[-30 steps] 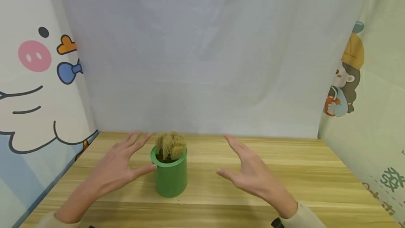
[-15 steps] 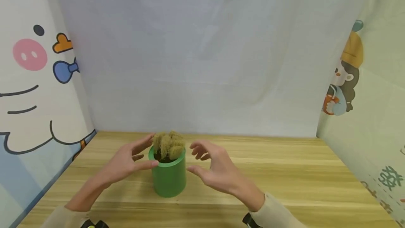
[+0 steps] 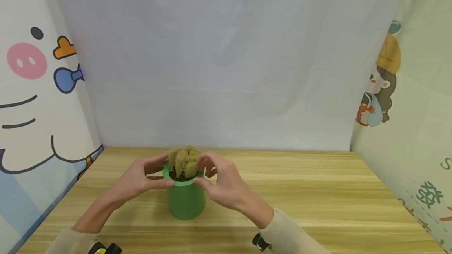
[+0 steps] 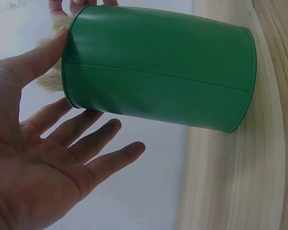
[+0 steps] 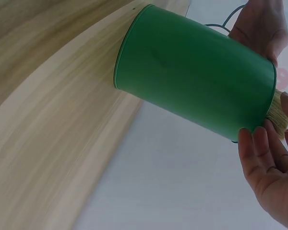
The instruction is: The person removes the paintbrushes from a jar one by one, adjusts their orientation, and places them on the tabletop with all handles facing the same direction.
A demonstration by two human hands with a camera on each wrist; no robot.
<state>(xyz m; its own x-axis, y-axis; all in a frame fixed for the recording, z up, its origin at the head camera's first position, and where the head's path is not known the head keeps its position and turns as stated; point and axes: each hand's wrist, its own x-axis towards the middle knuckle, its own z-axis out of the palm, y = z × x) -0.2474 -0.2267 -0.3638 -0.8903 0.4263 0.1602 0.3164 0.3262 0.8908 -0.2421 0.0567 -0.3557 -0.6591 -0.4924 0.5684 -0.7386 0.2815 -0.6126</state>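
Note:
A green cylindrical pot (image 3: 186,204) stands upright on the wooden table, left of the middle. Tan bristly tufts (image 3: 183,162) stick out of its top, with dark material below them. My left hand (image 3: 135,179) spans the left side of the rim, thumb in front and fingers behind; the left wrist view shows its thumb tip touching the rim and its other fingers spread. My right hand (image 3: 227,185) is at the right side of the rim. Its thumb lies by the front rim and its loosely bent fingers are beside the tufts; whether they press on them is unclear.
The wooden table (image 3: 282,199) reaches back to a pale hanging cloth (image 3: 219,69). Cartoon-printed cloths hang at both sides, with a white figure (image 3: 28,136) on the left and a child figure (image 3: 379,85) on the right. Dark bands show at both cuffs.
My right hand has come in from the right to the pot's rim and tufts, its fingers bending. My left hand has closed in slightly around the left rim. The pot stays standing.

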